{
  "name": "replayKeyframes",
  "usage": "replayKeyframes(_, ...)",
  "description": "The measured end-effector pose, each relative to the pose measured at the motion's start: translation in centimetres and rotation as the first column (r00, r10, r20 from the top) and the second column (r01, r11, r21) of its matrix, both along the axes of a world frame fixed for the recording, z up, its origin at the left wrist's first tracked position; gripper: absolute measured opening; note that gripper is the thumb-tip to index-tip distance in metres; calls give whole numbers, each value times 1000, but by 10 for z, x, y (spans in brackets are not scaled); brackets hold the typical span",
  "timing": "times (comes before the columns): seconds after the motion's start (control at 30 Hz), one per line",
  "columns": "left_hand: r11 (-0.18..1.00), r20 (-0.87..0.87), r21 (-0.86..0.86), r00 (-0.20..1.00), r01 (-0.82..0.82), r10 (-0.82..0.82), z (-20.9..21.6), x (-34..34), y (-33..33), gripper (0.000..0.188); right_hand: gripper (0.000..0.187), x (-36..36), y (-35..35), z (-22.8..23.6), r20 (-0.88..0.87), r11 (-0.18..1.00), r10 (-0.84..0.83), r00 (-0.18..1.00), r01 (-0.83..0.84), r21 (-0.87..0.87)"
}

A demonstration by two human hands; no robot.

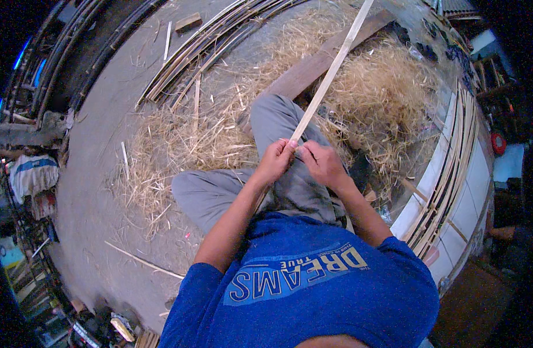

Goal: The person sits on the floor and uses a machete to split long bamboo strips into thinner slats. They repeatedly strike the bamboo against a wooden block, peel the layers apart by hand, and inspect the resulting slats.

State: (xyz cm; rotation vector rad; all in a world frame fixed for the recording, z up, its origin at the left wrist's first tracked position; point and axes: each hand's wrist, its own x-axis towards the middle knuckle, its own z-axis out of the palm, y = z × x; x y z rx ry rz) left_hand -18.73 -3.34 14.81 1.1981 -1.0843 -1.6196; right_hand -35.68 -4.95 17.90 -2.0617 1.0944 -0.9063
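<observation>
A long, pale bamboo strip (334, 66) slants up and away from my lap toward the top of the view. My left hand (274, 162) is closed around its near end, thumb on top. Right beside it, my right hand (322, 166) is closed too, fingertips pinched close to the strip's edge; what lies inside them is hidden. Both hands are over my bent legs in grey trousers (220, 191). Beyond the knee a flat brown wooden plank (304, 75) lies at a slant, passing behind the strip.
Curly bamboo shavings (388, 87) heap up on the right and scatter (179, 151) to the left. Bundled strips (191, 55) lie at the far left; another bundle (452, 174) rests on white tiles (481, 168). Dark poles (98, 64) stand upper left, near a white sack (34, 177).
</observation>
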Motion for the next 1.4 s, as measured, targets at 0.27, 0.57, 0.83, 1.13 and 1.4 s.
replayKeyframes(0.27, 997, -20, 51, 999, 49, -48, -10, -2, 1, 29, 20, -6, 9, -18, -193, 978, -174, 966, 193, 84)
replayKeyframes(0.57, 992, 106, -110, 992, -55, 67, -14, 2, -3, 30, 24, 6, 6, 22, 256, 784, 34, 966, -185, 593)
replayKeyframes(0.83, 906, 232, -421, 961, -39, 150, -39, -15, -8, 21, 25, -8, -10, 3, -204, 981, -131, 970, 156, 113)
replayKeyframes(1.13, 931, 248, -356, 953, -80, 177, -34, -18, -3, 33, 23, -37, -11, -43, 277, 688, 88, 957, -259, 678)
replayKeyframes(1.4, 969, 306, -247, 948, -9, 87, -35, -11, -12, 35, 47, -141, -125, 32, 132, 946, -296, 946, 271, 177)
